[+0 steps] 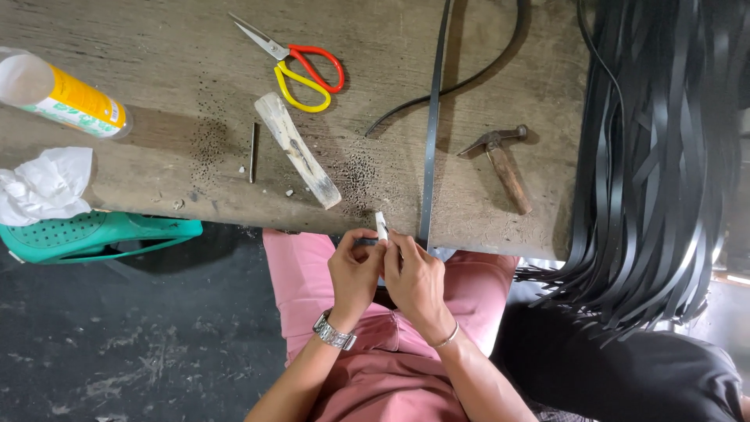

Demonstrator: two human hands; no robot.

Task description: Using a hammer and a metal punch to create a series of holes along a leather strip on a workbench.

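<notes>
Both hands sit closest to the lens, over the pink-trousered lap at the near edge of the worktop (156,168): left hand (353,275), watch on the wrist, fingers pinched together on a small dark piece that is too small to identify; right hand (414,283) touching it, fingers closed on a small white piece (381,225) that sticks up just past the worktop edge, right beside the long black strap (431,133). Risk, my read: both grips are fingertip-only on tiny parts over a gap, so a slip likely drops the piece to the dark floor; if the white piece has an edge, the left thumb is in its path. Left to right: crumpled white tissue (43,186) on a teal plastic stool (101,234); a cylindrical tube (58,94) lying on its side at the worktop's left, yellow body, white end, green-and-white label band with a barcode patch, and round enough to roll if knocked; a thin nail (253,152); a whitish stick (297,150); red-and-yellow-handled scissors (301,66), blades partly apart, could snag a sleeve; a small hammer (500,164) near the right edge, could get swept off; a black strap bundle (656,156) hanging off the right side, could tangle. Dark grit is scattered across the wood.
</notes>
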